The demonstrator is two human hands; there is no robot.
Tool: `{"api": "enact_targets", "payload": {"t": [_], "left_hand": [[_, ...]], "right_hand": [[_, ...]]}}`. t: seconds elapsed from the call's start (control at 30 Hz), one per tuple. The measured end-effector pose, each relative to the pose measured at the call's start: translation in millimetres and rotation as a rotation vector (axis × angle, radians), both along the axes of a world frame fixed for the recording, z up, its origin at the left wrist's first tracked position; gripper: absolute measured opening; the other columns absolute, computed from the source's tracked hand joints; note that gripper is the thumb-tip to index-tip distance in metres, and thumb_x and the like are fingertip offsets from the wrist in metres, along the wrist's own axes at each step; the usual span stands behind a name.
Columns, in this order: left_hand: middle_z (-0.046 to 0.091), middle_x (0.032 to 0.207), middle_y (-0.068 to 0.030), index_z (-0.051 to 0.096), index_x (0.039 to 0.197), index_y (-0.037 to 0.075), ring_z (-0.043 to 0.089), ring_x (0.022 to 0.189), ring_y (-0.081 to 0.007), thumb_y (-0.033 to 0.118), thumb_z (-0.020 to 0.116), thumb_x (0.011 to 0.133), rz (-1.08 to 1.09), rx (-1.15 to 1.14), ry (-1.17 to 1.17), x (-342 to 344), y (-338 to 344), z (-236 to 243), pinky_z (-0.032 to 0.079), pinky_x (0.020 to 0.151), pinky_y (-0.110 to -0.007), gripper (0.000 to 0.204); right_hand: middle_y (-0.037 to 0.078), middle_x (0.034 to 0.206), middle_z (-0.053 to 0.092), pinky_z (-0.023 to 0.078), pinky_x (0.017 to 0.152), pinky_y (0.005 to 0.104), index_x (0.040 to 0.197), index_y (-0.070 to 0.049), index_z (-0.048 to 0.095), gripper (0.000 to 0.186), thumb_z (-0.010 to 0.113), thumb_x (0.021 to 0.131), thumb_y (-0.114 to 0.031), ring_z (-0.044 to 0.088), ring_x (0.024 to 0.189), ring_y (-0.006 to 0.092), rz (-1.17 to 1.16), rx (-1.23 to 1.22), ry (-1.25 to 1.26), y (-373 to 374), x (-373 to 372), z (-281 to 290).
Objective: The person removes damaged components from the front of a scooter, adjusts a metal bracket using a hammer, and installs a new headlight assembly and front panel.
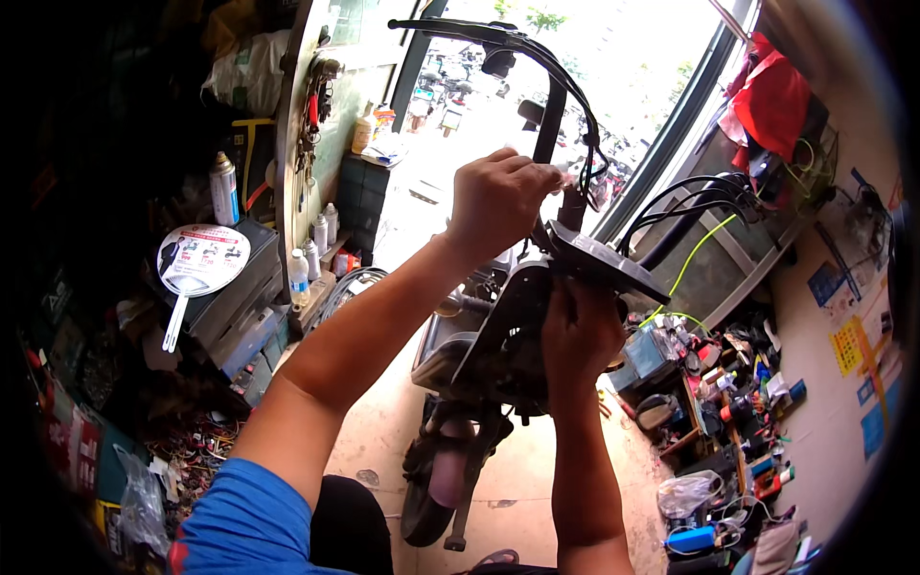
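A two-wheeled scooter with a dark front panel (pixel 489 350) stands in front of me, its handlebar (pixel 431 27) and black cables rising at the top. My left hand (pixel 503 192) is raised beside the dark steering column (pixel 551 120), fingers pinched on a small thing that I cannot make out. My right hand (pixel 585 331) is lower, curled up against the underside of a dark moulded part (pixel 599 259); its fingertips and whatever they hold are hidden. The front wheel (pixel 422 508) shows below the panel.
At left, a round fan (pixel 199 259) and spray can (pixel 225 196) rest on a dark box. Bottles (pixel 300 278) stand by the open doorway, with parked two-wheelers outside. Tools and clutter (pixel 728 412) line the right wall; hoses and red cloth (pixel 767 96) hang at upper right.
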State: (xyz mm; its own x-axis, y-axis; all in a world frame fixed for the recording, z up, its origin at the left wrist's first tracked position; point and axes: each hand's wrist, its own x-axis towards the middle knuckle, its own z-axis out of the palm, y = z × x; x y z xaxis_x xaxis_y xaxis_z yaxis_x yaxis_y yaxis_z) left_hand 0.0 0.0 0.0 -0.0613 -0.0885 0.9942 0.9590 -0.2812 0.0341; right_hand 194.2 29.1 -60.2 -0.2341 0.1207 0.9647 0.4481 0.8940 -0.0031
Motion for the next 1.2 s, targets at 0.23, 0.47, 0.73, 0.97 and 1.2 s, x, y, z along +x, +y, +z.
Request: {"api": "enact_targets", "payload": {"t": [0.23, 0.47, 0.73, 0.97, 1.2], "left_hand": [[0.072, 0.074, -0.0058, 0.077, 0.086, 0.012, 0.066, 0.065, -0.0241, 0.019, 0.079, 0.087, -0.024, -0.098, -0.080, 8.7, -0.7, -7.1, 0.051, 0.060, -0.036, 0.007], [0.073, 0.079, -0.0119, 0.077, 0.096, 0.010, 0.072, 0.075, -0.0324, 0.020, 0.074, 0.091, -0.141, -0.454, -0.243, 17.5, -16.2, -21.9, 0.056, 0.068, -0.040, 0.012], [0.075, 0.087, -0.0147, 0.076, 0.102, 0.005, 0.072, 0.073, -0.0255, 0.012, 0.075, 0.090, -0.246, -0.386, -0.405, 37.5, -62.9, -43.1, 0.055, 0.067, -0.033, 0.014], [0.073, 0.090, -0.0122, 0.075, 0.104, 0.000, 0.069, 0.075, -0.0168, 0.002, 0.075, 0.088, -0.242, -0.504, -0.469, 75.7, -109.9, -77.1, 0.053, 0.069, -0.029, 0.015], [0.074, 0.105, -0.0189, 0.071, 0.112, -0.003, 0.074, 0.093, -0.0326, 0.004, 0.070, 0.092, -0.287, -0.523, -0.441, 111.1, -93.9, -76.6, 0.057, 0.083, -0.038, 0.022]], "right_hand": [[0.015, 0.084, 0.072, 0.056, 0.062, 0.0420, 0.087, -0.008, 0.072, 0.005, 0.075, 0.086, -0.011, 0.071, 0.072, 0.0356, -0.019, -0.240, 0.107, -1.7, 14.2, 0.8], [0.015, 0.083, 0.072, 0.055, 0.063, 0.0476, 0.097, -0.011, 0.069, 0.016, 0.072, 0.085, -0.021, 0.070, 0.068, 0.0379, -0.108, -0.226, -0.013, -5.8, 11.8, -3.1], [0.013, 0.082, 0.073, 0.057, 0.063, 0.0368, 0.090, -0.005, 0.068, 0.011, 0.078, 0.085, -0.006, 0.072, 0.068, 0.0289, -0.045, -0.275, 0.018, -30.6, 80.0, -21.6], [0.015, 0.085, 0.074, 0.056, 0.065, 0.0394, 0.099, -0.001, 0.071, 0.012, 0.072, 0.088, -0.006, 0.073, 0.073, 0.0310, 0.072, -0.190, 0.029, -34.0, 49.1, 3.6], [0.004, 0.088, 0.074, 0.054, 0.066, 0.0277, 0.111, 0.003, 0.071, 0.018, 0.065, 0.100, -0.011, 0.069, 0.072, 0.0127, 0.691, -0.801, 0.477, -18.4, 59.2, -12.2]]}}
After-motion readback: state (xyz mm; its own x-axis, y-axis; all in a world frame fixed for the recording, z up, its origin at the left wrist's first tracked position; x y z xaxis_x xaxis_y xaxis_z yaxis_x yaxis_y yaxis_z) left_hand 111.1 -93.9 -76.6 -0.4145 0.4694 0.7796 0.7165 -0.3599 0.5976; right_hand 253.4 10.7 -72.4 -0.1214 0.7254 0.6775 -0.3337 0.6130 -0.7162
